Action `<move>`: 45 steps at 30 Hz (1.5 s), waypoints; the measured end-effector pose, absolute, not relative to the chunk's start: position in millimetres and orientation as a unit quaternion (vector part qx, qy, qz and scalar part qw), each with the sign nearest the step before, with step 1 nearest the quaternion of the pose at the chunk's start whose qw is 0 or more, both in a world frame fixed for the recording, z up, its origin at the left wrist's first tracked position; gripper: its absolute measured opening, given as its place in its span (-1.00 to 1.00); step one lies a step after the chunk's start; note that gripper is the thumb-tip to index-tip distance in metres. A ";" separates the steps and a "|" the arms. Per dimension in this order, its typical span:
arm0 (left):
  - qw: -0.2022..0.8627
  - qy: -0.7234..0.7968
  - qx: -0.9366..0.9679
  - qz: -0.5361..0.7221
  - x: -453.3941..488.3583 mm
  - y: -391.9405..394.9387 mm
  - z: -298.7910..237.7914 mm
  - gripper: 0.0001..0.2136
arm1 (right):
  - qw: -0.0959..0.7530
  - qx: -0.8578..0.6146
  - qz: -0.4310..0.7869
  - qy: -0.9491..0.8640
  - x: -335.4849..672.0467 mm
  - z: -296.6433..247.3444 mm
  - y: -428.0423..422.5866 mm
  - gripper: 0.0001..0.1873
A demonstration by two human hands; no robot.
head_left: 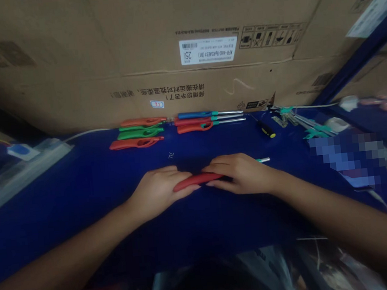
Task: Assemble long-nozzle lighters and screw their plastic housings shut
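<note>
You've got the red handle (195,180) in both hands over the worktop (155,244), lying roughly crosswise btwn them. Your L hand (158,189) has its fingers curled tight round the L end; your R hand (246,174) has its fingers closed on the R end. A teal-and-silver tip (265,160) shows just past your R hand — can't tell if it's joined to the handle. Beyond: small metal bits (171,155), then a blk/yellow screwdriver (266,130) to the R, near teal-ended rods (317,131). Farther back, orange, green & red handles (134,134), w/ a blue-and-red set (192,128) w/ metal tubes just R. Behind — the cardboard box (146,76).
</note>
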State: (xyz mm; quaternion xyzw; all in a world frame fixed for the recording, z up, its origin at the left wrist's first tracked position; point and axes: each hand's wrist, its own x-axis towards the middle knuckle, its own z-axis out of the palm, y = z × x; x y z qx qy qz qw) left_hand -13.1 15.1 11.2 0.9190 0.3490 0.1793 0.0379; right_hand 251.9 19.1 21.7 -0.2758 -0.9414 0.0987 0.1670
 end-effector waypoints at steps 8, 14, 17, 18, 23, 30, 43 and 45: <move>0.083 0.380 0.902 0.186 -17.6 16.9 17.7 -0.62 | 0.167 -0.296 0.053 -0.939 270.3 25.8 29.3 -0.77; 0.102 0.368 0.900 0.212 -17.2 12.2 12.8 -0.67 | 0.145 -0.301 0.010 -0.942 261.1 23.0 22.0 -0.74; 0.114 0.361 0.907 0.187 -16.0 10.7 12.9 -0.72 | 0.133 -0.309 0.022 -0.941 257.5 23.0 21.1 -0.72; 0.118 0.364 0.906 0.180 -15.8 10.8 13.5 -0.73 | 0.132 -0.312 0.028 -0.941 258.1 23.4 22.1 -0.72; 0.106 0.400 0.889 0.198 -18.2 14.0 16.4 -0.75 | 0.131 -0.361 -0.005 -0.923 276.9 26.7 34.3 -0.53; 0.106 0.456 0.854 0.230 -21.5 15.3 19.3 -0.74 | 0.105 -0.442 -0.045 -0.890 304.0 32.1 50.6 -0.63; 0.173 0.387 0.866 0.264 -16.5 12.6 14.7 -0.79 | 0.183 -0.288 0.018 -0.940 278.9 26.0 39.0 -0.76; 0.200 0.363 0.868 0.275 -14.9 11.4 14.3 -0.81 | 0.202 -0.259 0.034 -0.944 271.6 20.0 35.4 -0.76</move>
